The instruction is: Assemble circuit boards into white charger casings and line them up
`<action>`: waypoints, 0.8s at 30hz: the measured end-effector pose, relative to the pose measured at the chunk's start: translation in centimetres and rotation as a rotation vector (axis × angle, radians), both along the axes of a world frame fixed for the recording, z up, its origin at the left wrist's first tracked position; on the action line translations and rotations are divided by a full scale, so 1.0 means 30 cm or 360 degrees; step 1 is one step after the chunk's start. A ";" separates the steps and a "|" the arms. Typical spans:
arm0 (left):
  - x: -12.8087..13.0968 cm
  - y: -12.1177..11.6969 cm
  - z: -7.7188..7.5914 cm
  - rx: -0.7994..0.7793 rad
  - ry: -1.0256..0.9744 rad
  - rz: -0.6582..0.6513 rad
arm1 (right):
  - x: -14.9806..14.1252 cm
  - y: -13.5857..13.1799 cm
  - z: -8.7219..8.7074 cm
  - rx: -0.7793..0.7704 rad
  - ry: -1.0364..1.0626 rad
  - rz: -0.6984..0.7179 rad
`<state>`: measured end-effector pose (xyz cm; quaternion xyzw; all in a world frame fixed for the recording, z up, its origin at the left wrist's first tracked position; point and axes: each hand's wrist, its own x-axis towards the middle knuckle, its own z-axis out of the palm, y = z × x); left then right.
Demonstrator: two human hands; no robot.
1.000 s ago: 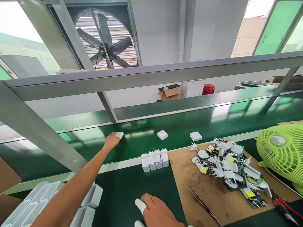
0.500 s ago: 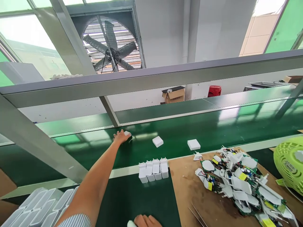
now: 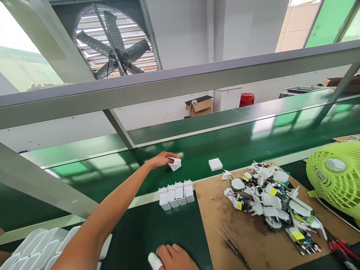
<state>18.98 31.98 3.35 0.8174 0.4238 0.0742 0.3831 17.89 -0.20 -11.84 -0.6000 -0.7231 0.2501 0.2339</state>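
Observation:
My left hand [image 3: 162,159] reaches out over the green conveyor belt [image 3: 253,144] and its fingers are closed on small white square casings [image 3: 174,163], one seeming stacked on another. One more white casing [image 3: 215,164] lies on the belt to the right. A row of white charger shells [image 3: 176,192] stands on end at the belt's near edge. My right hand [image 3: 174,258] rests at the bottom of the view on the green mat, fingers curled, with a white finger cot on one finger.
A pile of circuit boards and white plug parts [image 3: 271,198] lies on a brown board [image 3: 253,240]. Tweezers [image 3: 233,248] lie in front of it. A lime-green fan [image 3: 334,179] stands at right. White trays [image 3: 36,249] sit bottom left. A metal beam [image 3: 180,84] crosses overhead.
My left hand picked up the far-left casing, moved right along the belt and now grips casings where the middle one lay. My right hand stayed low on the mat.

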 end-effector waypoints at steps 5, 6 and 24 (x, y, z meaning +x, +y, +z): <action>0.030 -0.043 0.038 0.0042 0.0012 0.0042 | 0.016 0.008 0.063 -0.0169 -0.0026 0.0119; 0.051 -0.053 0.046 0.0077 -0.0010 0.0049 | 0.017 0.005 0.070 -0.0168 -0.0046 0.0106; -0.153 -0.767 0.369 0.0962 -0.0213 -0.0495 | 0.258 -0.075 0.264 0.1330 -0.0207 0.0299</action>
